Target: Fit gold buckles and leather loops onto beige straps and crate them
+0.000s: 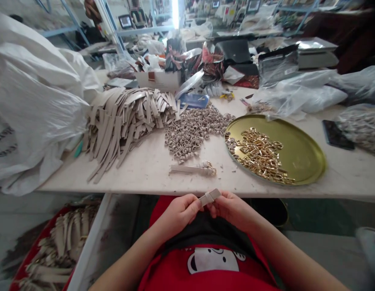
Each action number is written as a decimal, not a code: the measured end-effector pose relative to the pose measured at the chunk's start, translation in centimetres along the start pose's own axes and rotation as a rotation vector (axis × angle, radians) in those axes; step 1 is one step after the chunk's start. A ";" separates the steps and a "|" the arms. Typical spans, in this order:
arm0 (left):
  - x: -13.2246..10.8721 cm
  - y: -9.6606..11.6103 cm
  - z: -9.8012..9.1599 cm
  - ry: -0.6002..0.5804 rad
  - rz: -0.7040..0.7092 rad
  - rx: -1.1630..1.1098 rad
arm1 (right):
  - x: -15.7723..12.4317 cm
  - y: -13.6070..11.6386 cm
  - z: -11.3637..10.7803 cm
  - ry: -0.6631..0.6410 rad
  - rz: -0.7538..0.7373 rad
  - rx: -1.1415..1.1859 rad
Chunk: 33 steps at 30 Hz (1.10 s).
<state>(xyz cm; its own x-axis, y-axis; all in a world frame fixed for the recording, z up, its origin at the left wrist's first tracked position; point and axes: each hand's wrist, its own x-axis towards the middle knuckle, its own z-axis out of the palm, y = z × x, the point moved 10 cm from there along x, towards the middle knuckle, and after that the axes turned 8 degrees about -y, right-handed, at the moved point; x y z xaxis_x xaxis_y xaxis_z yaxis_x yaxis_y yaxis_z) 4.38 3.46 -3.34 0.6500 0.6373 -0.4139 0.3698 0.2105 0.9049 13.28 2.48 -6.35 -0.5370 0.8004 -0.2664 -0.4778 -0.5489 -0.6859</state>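
Observation:
My left hand [181, 214] and my right hand [231, 209] hold a short beige leather strap piece [210, 197] between their fingertips, just below the table's front edge. Its middle shows between my hands, and its ends are hidden by my fingers. Beyond them on the white table [138, 178] lies a beige strap fitted with a gold buckle [193, 170]. Behind it is a heap of small beige leather loops [190, 131]. A large pile of long beige leather straps [129, 121] lies to the left, and gold buckles [257, 153] fill part of a round brass tray [305, 157].
A red bin of beige straps [54, 246] stands low at my left. Large white woven sacks [32, 101] bulge at the table's left end. Plastic bags [305, 97] and a black phone [336, 134] lie right. A cardboard box [157, 81] and packaging crowd the back.

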 end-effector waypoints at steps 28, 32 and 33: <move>4.3 -0.7 -2.9 0.186 -0.001 -0.188 | -1.1 -15.2 -10.2 0.599 -0.268 -1.141; 4.9 -0.6 -1.6 0.120 -0.008 -0.290 | 0.3 -19.0 -11.9 0.702 -0.130 -1.775; 4.9 -0.4 -1.5 0.116 -0.006 -0.284 | 1.3 -18.8 -12.3 0.663 -0.052 -1.854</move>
<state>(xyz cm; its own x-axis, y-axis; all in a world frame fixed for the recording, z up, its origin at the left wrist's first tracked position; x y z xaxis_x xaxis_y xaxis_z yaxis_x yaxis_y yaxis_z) 6.43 7.63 -5.55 0.5623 0.7122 -0.4202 0.1623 0.4032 0.9006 30.13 16.82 -2.16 -0.0382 0.9949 -0.0929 0.9452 0.0058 -0.3265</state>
